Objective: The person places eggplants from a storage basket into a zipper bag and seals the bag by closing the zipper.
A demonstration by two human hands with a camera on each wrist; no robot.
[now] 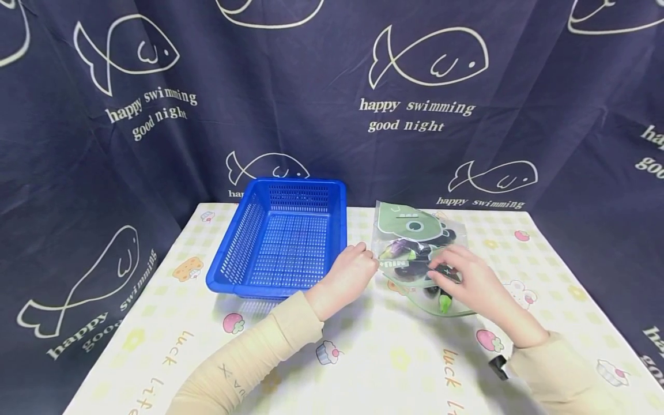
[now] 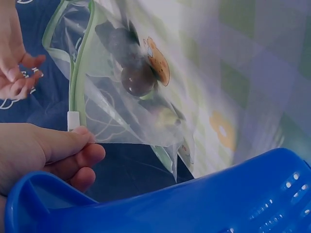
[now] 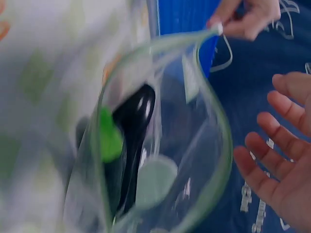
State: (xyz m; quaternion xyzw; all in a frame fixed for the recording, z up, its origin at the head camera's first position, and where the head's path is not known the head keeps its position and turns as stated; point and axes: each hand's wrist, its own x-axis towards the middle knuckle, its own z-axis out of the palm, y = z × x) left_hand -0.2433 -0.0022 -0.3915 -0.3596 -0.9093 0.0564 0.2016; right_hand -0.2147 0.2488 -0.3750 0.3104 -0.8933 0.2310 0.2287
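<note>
A clear zip bag (image 1: 386, 230) with green trim and a green cartoon print lies on the right half of the table. Dark purple eggplants (image 1: 399, 249) with green stems show through its plastic. My left hand (image 1: 349, 278) pinches the bag's corner by the white slider (image 2: 73, 120). In the right wrist view the bag's mouth (image 3: 228, 141) gapes, with a glossy black eggplant (image 3: 138, 114) and a bright green stem (image 3: 110, 138) inside. My right hand (image 1: 472, 282) is just beside that mouth, fingers spread and loosely bent (image 3: 286, 150), holding nothing.
A blue perforated basket (image 1: 339, 230) stands left of the bag, close to my left hand and forearm. A patterned cloth (image 1: 384, 357) covers the table. Behind the table's far edge hangs a dark blue curtain (image 1: 321, 115) with fish drawings.
</note>
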